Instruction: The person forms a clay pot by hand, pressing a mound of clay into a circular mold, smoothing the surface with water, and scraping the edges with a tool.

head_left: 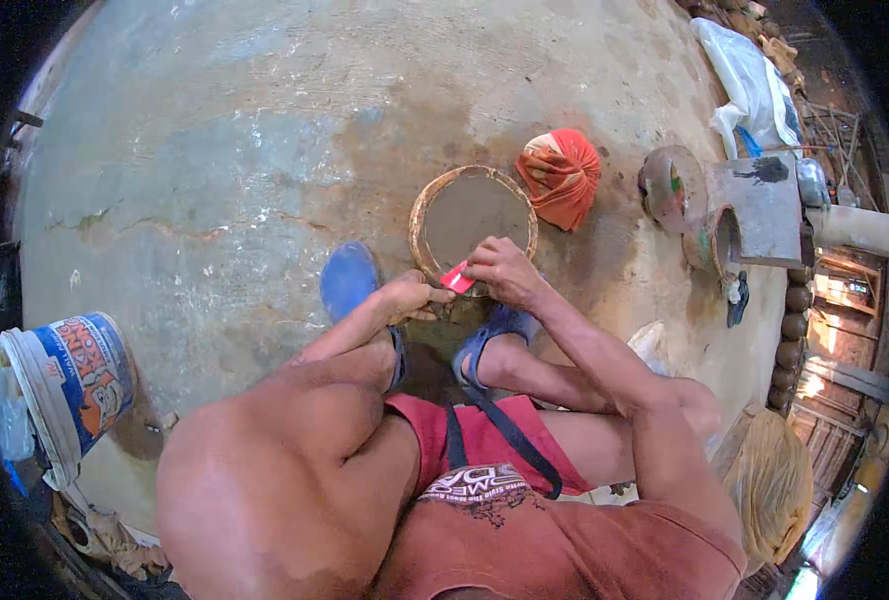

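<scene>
A round pot or basin with a pale brown rim stands on the floor between my feet, its top a smooth grey-brown surface like wet clay. Over its near edge, my right hand pinches a small flat red piece, which looks like plastic. At the near left of the rim is my left hand, its fingers curled and one fingertip close to the red piece's lower end. Whether those curled fingers grip the rim or something else is hidden. An orange-red cloth bundle sits just beyond the basin, to the right.
Blue footwear is on my feet beside the basin. A white-and-blue bucket lies tilted at the left. Round clay-coloured vessels and a grey slab stand at the right. A tan sack is near my right side.
</scene>
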The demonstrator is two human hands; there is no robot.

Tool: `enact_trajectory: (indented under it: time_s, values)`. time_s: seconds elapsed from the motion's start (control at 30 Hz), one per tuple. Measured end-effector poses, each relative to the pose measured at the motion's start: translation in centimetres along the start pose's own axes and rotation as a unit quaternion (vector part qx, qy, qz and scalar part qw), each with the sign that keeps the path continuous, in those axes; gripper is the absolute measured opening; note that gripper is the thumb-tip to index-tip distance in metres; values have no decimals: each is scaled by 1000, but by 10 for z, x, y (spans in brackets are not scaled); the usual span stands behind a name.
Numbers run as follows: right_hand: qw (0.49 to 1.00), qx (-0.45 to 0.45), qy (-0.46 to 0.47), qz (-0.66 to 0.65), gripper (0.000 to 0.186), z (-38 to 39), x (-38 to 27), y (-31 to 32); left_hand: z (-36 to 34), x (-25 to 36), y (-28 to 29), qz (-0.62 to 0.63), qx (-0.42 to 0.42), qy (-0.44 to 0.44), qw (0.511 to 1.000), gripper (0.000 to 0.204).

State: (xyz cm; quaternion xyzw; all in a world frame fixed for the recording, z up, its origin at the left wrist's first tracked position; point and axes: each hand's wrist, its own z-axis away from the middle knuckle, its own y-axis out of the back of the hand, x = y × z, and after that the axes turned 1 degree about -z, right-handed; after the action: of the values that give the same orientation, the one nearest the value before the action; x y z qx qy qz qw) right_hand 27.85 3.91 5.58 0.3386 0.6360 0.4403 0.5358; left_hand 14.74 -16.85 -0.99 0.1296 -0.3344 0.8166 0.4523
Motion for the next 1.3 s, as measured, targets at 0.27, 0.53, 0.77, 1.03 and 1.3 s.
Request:
enact_trajectory:
  time_s: [0.27, 0.53, 0.77, 1.03, 1.3]
  values:
    - [957, 185, -209, 76, 32, -6, 88, 31, -5, 2, -1, -21, -26, 1, 999, 33]
    - [969, 146, -183, 72, 36, 39, 59, -4, -2, 1, 3, -14, -38, 9, 999, 35]
    - [975, 109, -186, 60, 37, 40, 67, 30, 2, 9, -1, -16, -35, 14, 999, 37]
    - [972, 139, -158, 104, 39, 24, 86, 13, -4, 7, -5, -30, -45, 4, 999, 39]
    - [962, 123, -234, 72, 32, 60, 46, 20, -1, 12, -5, -50, -28, 3, 998, 33]
